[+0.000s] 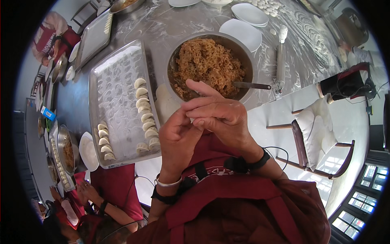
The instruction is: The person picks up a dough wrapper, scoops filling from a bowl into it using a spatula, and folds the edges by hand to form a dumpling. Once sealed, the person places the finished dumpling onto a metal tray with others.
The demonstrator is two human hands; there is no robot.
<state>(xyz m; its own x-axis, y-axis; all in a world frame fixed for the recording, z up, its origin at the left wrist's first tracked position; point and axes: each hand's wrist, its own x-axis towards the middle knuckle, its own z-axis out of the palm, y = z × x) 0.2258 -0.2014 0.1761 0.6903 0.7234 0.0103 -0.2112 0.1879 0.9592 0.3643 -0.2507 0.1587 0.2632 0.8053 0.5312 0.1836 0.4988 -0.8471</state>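
Note:
Both hands meet just in front of a steel bowl [251, 70] heaped with brown minced filling [210, 61]. Between the fingers of my left hand [178, 137] and my right hand [228, 117] a small bit of pale dough [192, 120] shows; the fingers hide the rest. My right fingers lie over the left ones, with both thumbs close together. A dark-handled metal utensil [251, 85] rests in the filling, its handle over the bowl's right rim. To the left, a floured metal tray [118, 91] carries crescent dumplings [147, 117] in a right-hand row and more dumplings [104, 141] at lower left.
White plates [242, 33] stand behind the bowl on the floury metal table [189, 18]. Dough pieces [266, 6] lie at the far right. Another person's hands [90, 192] are at lower left, near a second filling bowl [67, 152]. A cushioned chair [317, 134] stands at right.

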